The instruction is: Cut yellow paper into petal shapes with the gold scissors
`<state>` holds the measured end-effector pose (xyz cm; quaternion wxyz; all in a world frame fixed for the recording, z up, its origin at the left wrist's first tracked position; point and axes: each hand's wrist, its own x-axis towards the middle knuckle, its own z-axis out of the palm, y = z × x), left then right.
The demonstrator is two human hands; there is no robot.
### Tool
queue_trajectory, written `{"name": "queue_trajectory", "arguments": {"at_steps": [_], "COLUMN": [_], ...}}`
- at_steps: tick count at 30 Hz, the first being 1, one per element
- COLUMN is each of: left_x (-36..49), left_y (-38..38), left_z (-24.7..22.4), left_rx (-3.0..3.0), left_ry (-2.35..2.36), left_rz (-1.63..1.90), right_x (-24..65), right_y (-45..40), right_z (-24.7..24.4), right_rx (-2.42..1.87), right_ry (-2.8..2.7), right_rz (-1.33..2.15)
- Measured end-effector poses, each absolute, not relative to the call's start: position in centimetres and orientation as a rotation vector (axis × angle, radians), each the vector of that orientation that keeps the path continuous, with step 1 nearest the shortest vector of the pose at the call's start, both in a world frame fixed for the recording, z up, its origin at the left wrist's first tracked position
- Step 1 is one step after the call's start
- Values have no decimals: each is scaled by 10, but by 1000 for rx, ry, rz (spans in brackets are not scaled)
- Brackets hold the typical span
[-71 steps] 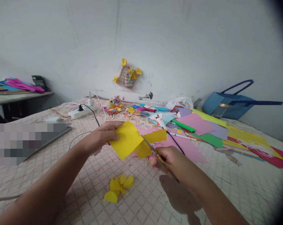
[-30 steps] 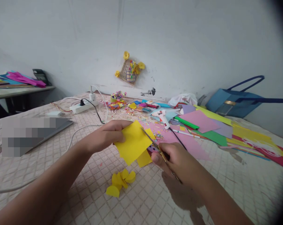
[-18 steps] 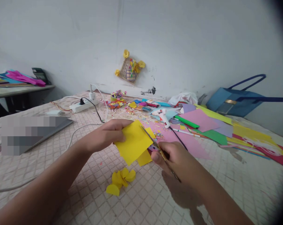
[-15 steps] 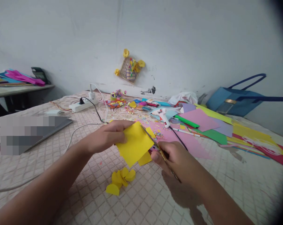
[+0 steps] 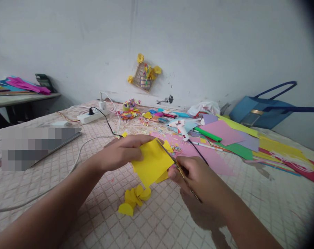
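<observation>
My left hand (image 5: 123,150) grips a square of yellow paper (image 5: 153,162) by its left side. The scissors (image 5: 184,174) are in my right hand (image 5: 191,173), fingers closed round the handles, and their blades lie along the paper's upper right edge. More yellow paper shows behind the square. Below it, several small rounded yellow cut pieces (image 5: 133,199) lie in a loose heap on the quilted cloth (image 5: 162,221).
Beyond my hands are a white glue gun (image 5: 181,129), a pink sheet (image 5: 211,160), coloured papers (image 5: 226,133) and paper scraps. A power strip (image 5: 93,116) with cables, a laptop (image 5: 42,148) and a blue bag (image 5: 258,110) stand around.
The yellow square has shifted slightly right and down and turned a little against the scissor blades. My left hand has moved slightly with it; my right hand is nearly still.
</observation>
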<state>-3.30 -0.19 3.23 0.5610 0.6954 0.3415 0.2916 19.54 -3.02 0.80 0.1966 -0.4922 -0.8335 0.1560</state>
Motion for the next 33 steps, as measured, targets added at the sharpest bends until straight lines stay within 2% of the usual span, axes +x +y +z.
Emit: {"name": "queue_trajectory", "arguments": {"at_steps": [4, 20, 28, 33], "left_x": [-33, -27, -29, -29], "left_y": [-2, -4, -2, -1], "left_z": [33, 32, 32, 32], "left_rx": [1644, 1628, 1681, 1626], "left_ry": [782, 759, 946, 822], "left_rz": [677, 632, 682, 695], "right_x": [195, 192, 195, 195], "right_y": [-28, -32, -26, -23], "right_z": [8, 12, 10, 9], "right_rx": [-1333, -1368, -1377, -1309], "right_ry": [-2342, -2363, -2380, -2331], "right_rz": [516, 394, 435, 497]}}
